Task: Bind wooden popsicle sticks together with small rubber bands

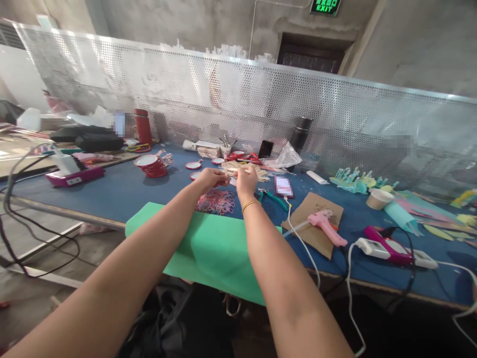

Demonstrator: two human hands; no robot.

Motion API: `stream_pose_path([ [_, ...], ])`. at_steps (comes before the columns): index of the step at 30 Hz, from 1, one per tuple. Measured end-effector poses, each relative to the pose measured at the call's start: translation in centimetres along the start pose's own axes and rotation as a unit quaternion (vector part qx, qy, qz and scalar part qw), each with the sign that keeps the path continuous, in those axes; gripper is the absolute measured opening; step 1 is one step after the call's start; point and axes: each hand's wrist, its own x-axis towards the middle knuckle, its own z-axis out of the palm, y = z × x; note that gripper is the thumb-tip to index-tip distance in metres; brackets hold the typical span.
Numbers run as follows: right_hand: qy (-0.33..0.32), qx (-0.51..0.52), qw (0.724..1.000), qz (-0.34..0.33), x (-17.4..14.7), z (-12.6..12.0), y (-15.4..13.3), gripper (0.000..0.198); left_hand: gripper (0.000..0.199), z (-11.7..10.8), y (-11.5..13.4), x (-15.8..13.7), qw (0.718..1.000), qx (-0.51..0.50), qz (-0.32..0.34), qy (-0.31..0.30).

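Both my hands are together above the middle of the table, arms stretched forward. My left hand (pixel 213 177) is closed in a pinch on a thin pale stick (pixel 225 161) that stands up from the fingertips. My right hand (pixel 246 179) is also pinched, its fingers pointing toward the left ones; what lies in them is too small to make out. Beneath the hands is a heap of pink and purple loops of string (pixel 216 201). Pale wooden sticks (pixel 261 174) lie in a pile just behind. A green sheet (pixel 212 243) hangs over the table's front edge under my forearms.
Stacked red-rimmed discs (pixel 152 166) stand left, near a power strip (pixel 74 176). Right lie teal-handled pliers (pixel 276 200), a phone (pixel 283 186), a pink glue gun (pixel 328 226) on cardboard (pixel 303 214), and another power strip (pixel 395 248) with trailing cables. A perforated metal screen (pixel 242 94) runs behind.
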Motion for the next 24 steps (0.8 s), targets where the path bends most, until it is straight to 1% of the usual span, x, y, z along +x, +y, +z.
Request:
stream_pose_path([
  [3,-0.014,0.001,1.0,-0.005,-0.04,0.11,0.03,0.007,0.032,-0.01,-0.05,0.06,1.0,0.003,-0.003,-0.001],
  [7,-0.004,0.0,1.0,0.007,-0.14,0.08,-0.09,0.007,0.033,0.05,0.22,-0.13,1.0,0.004,-0.015,0.0],
  [12,-0.003,-0.014,1.0,-0.012,-0.12,-0.02,-0.14,0.004,0.033,0.17,0.55,-0.46,1.0,-0.005,-0.002,0.001],
  [14,-0.01,-0.012,1.0,-0.007,-0.06,-0.02,-0.11,0.004,0.032,0.19,0.58,-0.51,1.0,-0.007,-0.004,0.001],
  [16,-0.002,-0.009,1.0,0.009,-0.03,0.0,-0.08,0.006,0.033,0.16,0.52,-0.47,1.0,-0.001,-0.012,0.001],
  [19,0.013,-0.014,1.0,0.009,-0.05,0.09,-0.06,0.006,0.033,0.08,0.31,-0.34,1.0,-0.006,-0.008,0.001],
  [24,-0.013,-0.006,1.0,-0.003,-0.25,0.07,-0.26,0.004,0.029,0.08,0.27,-0.28,1.0,-0.009,-0.011,0.005],
])
